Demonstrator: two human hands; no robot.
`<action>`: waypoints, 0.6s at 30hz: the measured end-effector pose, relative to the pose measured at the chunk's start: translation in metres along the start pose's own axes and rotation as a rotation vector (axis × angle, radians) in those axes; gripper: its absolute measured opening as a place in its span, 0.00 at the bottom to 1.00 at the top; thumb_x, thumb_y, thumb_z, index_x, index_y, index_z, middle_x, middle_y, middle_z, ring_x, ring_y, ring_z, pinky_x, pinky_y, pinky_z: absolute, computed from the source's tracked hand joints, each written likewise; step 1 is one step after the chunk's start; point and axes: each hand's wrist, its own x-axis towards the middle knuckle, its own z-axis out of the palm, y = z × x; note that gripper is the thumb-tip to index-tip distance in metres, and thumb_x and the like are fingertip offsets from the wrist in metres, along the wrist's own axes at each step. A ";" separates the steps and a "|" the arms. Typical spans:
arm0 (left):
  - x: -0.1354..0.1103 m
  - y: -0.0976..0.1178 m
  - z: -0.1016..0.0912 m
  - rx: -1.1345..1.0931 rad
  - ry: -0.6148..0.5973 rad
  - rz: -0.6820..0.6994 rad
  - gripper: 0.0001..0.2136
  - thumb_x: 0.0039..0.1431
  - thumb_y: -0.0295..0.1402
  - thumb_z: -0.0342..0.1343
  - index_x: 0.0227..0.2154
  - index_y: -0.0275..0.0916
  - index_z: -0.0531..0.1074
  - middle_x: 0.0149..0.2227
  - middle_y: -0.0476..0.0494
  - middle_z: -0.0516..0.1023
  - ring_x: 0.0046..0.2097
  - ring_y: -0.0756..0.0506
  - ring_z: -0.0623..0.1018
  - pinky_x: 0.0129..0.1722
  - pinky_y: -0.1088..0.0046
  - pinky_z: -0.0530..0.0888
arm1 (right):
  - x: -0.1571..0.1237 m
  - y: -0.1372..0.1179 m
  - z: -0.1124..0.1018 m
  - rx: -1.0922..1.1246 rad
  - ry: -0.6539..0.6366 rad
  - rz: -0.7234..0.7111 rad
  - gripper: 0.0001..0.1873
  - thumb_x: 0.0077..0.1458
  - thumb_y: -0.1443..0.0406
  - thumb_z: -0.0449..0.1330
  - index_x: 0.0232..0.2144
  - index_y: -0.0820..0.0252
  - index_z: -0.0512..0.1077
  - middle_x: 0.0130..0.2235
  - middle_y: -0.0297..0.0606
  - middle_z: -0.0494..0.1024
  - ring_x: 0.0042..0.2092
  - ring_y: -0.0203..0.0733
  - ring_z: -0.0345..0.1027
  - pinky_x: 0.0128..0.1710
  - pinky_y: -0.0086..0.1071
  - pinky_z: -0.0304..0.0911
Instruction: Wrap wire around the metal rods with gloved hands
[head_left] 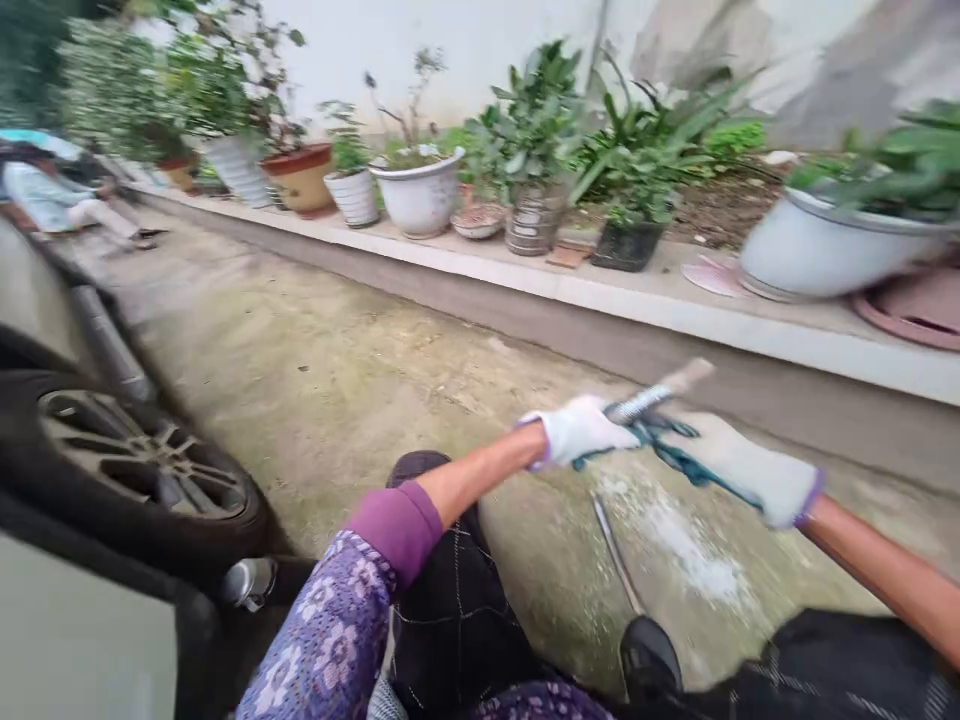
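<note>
My left hand (589,430), in a white glove with a dark green coated palm, is closed around a short stick-like piece (646,401). The piece is silvery white along its middle, with a blurred, beige-pinkish far end pointing up and to the right. Close against it is my right hand (731,462), gloved the same way, its fingers reaching left with the thumb apart. Blur hides whether those fingertips touch the piece. Below both hands, a thin metal rod (616,550) lies on the concrete, beside a scatter of white powder or crumbs (697,555).
A raised ledge (525,278) runs across the front, lined with several potted plants, including a white pot (420,195). At the left stands a car, its wheel (142,455) close to my leg. My shoe (649,655) is near the rod. Another person (71,195) sits far left.
</note>
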 end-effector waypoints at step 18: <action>0.040 0.019 0.037 0.923 -0.080 -0.027 0.08 0.57 0.31 0.59 0.38 0.35 0.78 0.24 0.49 0.74 0.33 0.50 0.73 0.36 0.79 0.66 | -0.021 0.017 -0.067 -0.509 0.217 -0.016 0.14 0.62 0.65 0.56 0.42 0.61 0.81 0.37 0.39 0.82 0.36 0.40 0.72 0.37 0.31 0.60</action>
